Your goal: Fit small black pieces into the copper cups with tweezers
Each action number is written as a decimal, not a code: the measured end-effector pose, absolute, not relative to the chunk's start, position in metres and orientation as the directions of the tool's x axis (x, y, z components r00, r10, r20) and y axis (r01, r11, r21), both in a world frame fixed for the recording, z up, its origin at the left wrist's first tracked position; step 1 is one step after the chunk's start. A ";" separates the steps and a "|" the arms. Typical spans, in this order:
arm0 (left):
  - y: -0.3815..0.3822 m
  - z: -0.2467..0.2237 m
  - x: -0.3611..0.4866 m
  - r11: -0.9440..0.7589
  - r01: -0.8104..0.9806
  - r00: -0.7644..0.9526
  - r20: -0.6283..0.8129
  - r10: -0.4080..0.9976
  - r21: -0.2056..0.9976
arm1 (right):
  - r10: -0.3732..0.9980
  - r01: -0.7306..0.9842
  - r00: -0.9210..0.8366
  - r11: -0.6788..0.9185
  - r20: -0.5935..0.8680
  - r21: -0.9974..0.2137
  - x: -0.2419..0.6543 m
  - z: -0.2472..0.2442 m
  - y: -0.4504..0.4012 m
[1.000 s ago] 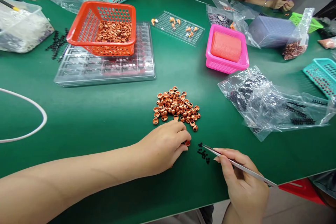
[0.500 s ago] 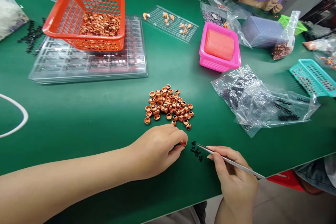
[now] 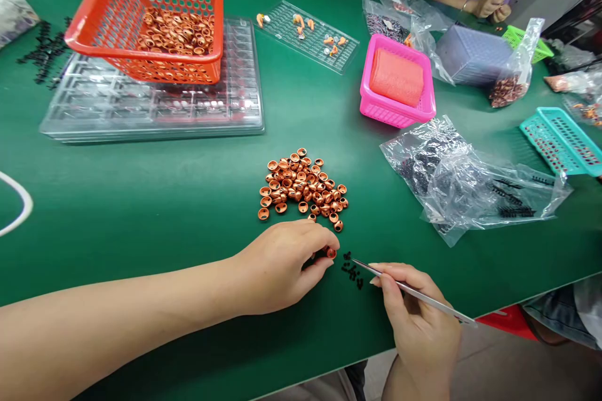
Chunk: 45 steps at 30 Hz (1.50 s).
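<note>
Between thumb and forefinger, my left hand (image 3: 286, 269) pinches a small copper-coloured cup (image 3: 331, 253). Just beyond its knuckles lies a pile of copper cups (image 3: 301, 185) on the green table (image 3: 202, 200). My right hand (image 3: 421, 313) is closed around silver tweezers (image 3: 423, 296), which point left. The tweezer tips are beside a small group of black pieces (image 3: 352, 270), between my two hands. I cannot make out any piece between the tips.
A red basket (image 3: 145, 62) of copper cups stands on clear trays (image 3: 155, 119) at the left. A pink basket (image 3: 397, 116), plastic bags (image 3: 451, 182) and a turquoise basket (image 3: 559, 138) are on the right. Another person's hands (image 3: 491, 7) are at the far side.
The cup in my left fingertips has shifted slightly to the right and turned. My right hand and the tweezers are almost where they were. The view has moved a little.
</note>
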<state>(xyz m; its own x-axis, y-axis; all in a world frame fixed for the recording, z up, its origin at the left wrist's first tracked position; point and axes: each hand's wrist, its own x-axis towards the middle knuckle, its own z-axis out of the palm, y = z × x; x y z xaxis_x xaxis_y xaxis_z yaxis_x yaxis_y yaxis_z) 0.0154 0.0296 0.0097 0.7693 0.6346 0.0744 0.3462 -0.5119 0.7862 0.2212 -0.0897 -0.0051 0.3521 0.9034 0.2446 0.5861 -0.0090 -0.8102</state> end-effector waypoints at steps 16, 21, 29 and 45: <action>0.030 0.009 0.016 -0.505 0.338 0.761 0.085 0.643 0.794 | 0.896 0.593 0.368 -0.019 0.250 -0.805 0.217 -0.006 -0.090; 0.029 0.008 0.014 -0.497 0.346 0.760 0.073 0.646 0.796 | 0.892 0.586 0.381 -0.029 0.244 -0.809 0.219 -0.008 -0.093; 0.029 0.006 0.016 -0.492 0.343 0.757 0.075 0.649 0.800 | 0.905 0.612 0.327 0.017 0.273 -0.791 0.219 -0.009 -0.092; 0.030 0.006 0.015 -0.488 0.351 0.752 0.070 0.656 0.799 | 0.914 0.680 0.221 0.105 0.340 -0.726 0.216 -0.006 -0.093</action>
